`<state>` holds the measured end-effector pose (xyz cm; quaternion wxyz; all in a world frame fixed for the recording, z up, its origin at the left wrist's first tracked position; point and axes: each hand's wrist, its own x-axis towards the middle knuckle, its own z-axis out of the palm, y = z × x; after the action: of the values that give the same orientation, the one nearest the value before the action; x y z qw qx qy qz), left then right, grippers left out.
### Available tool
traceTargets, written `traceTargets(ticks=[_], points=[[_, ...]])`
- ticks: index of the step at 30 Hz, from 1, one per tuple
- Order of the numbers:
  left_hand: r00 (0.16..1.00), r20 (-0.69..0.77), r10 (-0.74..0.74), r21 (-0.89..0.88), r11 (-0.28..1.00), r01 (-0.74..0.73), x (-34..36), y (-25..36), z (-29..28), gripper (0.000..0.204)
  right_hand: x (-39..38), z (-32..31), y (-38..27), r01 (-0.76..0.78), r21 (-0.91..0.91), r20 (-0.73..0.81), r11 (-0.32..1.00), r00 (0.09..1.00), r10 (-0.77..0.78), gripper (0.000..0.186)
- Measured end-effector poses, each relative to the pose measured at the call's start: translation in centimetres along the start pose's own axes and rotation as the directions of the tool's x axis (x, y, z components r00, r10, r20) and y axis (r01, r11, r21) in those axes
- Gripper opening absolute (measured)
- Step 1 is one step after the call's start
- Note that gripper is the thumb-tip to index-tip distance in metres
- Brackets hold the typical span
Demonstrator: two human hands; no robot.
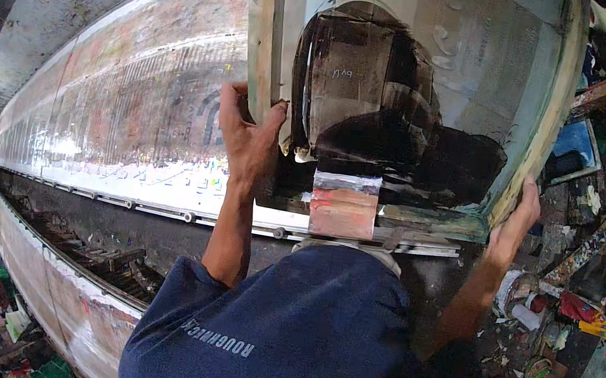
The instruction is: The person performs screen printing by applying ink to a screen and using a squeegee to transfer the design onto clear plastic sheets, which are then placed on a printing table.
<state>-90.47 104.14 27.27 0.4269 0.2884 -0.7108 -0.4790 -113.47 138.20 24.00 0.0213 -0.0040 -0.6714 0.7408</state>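
Observation:
Both hands hold a large screen-printing frame (458, 31) with wooden bars around a grey mesh. A big dark ink-like stain (399, 141) covers much of the mesh. My left hand (252, 136) grips the left bar near its lower end, thumb on the inner side. At the lower right corner, my right hand (516, 217) has its fingers closed on the right bar. A stained pinkish patch (344, 208) overlaps the middle of the frame's near bar. The frame's far edge runs out of view.
To the left stretches a long, colour-stained table (127, 88), edged by a rail with round fittings (190, 217). A second long table (53, 291) lies nearer, across a dark gap. On the right, scraps, boards and a blue panel (576, 147) clutter the floor.

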Motion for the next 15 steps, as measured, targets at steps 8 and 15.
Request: traceTargets(ticks=[8,15], points=[[0.994,0.096,-0.059,-0.096,0.993,0.068,-0.3,0.1,0.4,0.037,-4.3,-3.1,-1.6,-0.049,-0.013,-0.066,0.999,0.997,0.049,0.037],[0.949,0.283,-0.140,0.074,0.990,0.124,-2.8,-1.3,7.5,0.050,-4.9,-13.0,-1.1,-0.008,-0.097,-0.223,0.995,0.975,-0.014,0.046]])
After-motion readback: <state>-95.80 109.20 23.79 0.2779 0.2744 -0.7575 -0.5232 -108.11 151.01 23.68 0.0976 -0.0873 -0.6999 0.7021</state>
